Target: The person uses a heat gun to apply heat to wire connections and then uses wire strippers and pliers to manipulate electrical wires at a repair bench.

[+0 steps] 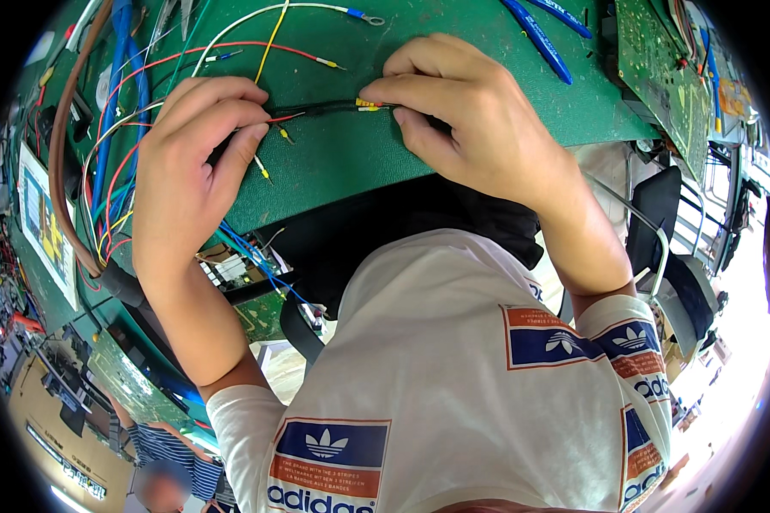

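Note:
A thin bundle of black wires [321,109] stretches between my two hands above the green mat. My left hand [192,158] is closed, thumb against fingers, round the bundle's left part. Thumb and fingertips of my right hand [483,115] pinch the right end, beside small yellow end sleeves [366,103]. Short wire ends with yellow ferrules [286,134] poke out under my left fingertips. Beyond the hands lie a red wire [269,45] with a yellow ferrule and a white wire [257,11] ending in a blue-sleeved ring terminal. My palms hide part of the wires.
Blue-handled pliers [539,43] lie at the far right of the green mat [342,171]. A circuit board [659,77] stands beyond them. Thick brown cable [60,154] and loose coloured wires run along the left. A chair [680,265] is at right; another person [167,462] is at lower left.

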`<state>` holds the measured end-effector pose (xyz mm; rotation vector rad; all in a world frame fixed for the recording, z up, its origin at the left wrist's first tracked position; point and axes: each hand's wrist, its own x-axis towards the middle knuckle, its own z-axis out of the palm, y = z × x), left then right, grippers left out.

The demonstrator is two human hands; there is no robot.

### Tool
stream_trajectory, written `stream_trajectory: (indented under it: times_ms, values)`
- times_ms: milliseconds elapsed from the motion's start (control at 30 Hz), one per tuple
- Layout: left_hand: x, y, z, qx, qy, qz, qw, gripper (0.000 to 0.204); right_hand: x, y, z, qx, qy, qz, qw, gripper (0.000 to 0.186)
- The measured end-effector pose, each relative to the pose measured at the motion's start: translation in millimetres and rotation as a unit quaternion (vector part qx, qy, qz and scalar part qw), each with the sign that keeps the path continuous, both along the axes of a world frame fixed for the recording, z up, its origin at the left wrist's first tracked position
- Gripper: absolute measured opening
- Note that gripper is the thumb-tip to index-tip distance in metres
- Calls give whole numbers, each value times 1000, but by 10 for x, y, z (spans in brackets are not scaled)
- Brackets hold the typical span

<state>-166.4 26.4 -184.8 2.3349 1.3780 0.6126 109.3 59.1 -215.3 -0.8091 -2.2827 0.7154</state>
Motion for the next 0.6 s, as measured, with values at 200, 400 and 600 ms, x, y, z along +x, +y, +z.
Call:
stream_trajectory:
  times_ms: [200,400,600]
  values:
    - [1,12,1,-2,1,-2,1000,11,21,13,11,-4,-9,7,1000,35]
    - [3,14,13,0,4,-6,1000,12,21,15,19,-8,-19,11,1000,35]
    - [2,16,11,-1,4,-7,1000,13,6,9,22,-4,-18,8,1000,36]
